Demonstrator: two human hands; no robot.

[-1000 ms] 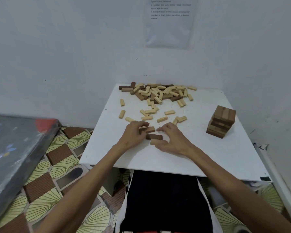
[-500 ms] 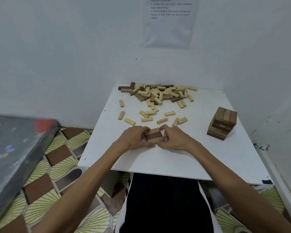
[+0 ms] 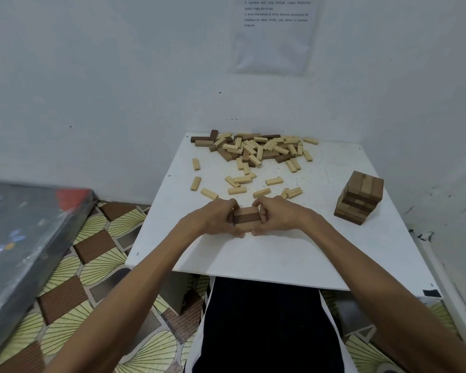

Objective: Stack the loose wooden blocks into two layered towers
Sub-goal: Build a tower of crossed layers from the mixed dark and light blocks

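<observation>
A small group of brown wooden blocks (image 3: pixel 246 217) lies side by side on the white table (image 3: pixel 280 254), near its middle front. My left hand (image 3: pixel 215 219) grips the group's left end and my right hand (image 3: pixel 276 218) grips its right end, fingers curled round the block ends. A layered tower of brown blocks (image 3: pixel 360 200) stands at the right side of the table, several layers high. A heap of loose light and dark blocks (image 3: pixel 256 150) lies at the table's far edge, with scattered light blocks (image 3: pixel 242 181) between the heap and my hands.
White walls close in the table at the back and right; a printed sheet (image 3: pixel 276 30) hangs on the back wall. A dark slab (image 3: pixel 19 238) leans at the left over the patterned floor (image 3: pixel 92 265). My dark-clothed lap sits under the table's front edge.
My hands have closed in from both sides, pushing the separate brown blocks together into one tight row. The tower and the heap have not moved.
</observation>
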